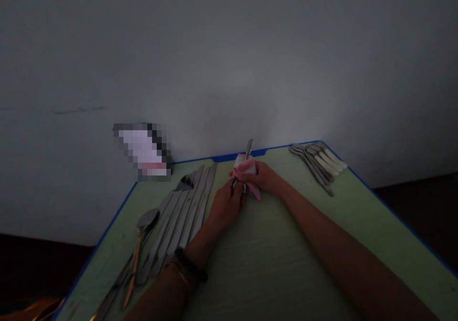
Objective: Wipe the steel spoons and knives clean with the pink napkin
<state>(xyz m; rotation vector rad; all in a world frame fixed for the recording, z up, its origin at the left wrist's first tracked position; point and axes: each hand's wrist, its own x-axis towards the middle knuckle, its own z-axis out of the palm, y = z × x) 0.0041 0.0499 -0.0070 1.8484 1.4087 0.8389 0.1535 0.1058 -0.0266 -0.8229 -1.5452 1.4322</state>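
Observation:
My right hand (266, 178) is closed round a pink and white cloth (245, 168), which wraps the middle of a piece of metal cutlery (249, 149). One flat end of that piece sticks up beyond the cloth. Just below, my left hand (229, 199) grips its near end with the fingers closed. Cloth and fingers cover most of the piece, so whether it is a knife, spoon or fork cannot be made out. Left of my left hand lie several table knives (186, 216) side by side, and a large spoon (148, 219) rests beside them.
At the table's (250, 264) far right lies a group of metal cutlery (313, 166), some pieces with white handles (331, 161). A blurred-out, phone-like slab (143, 149) leans on the wall (229, 63) at the back left. Blue trim edges the green tabletop.

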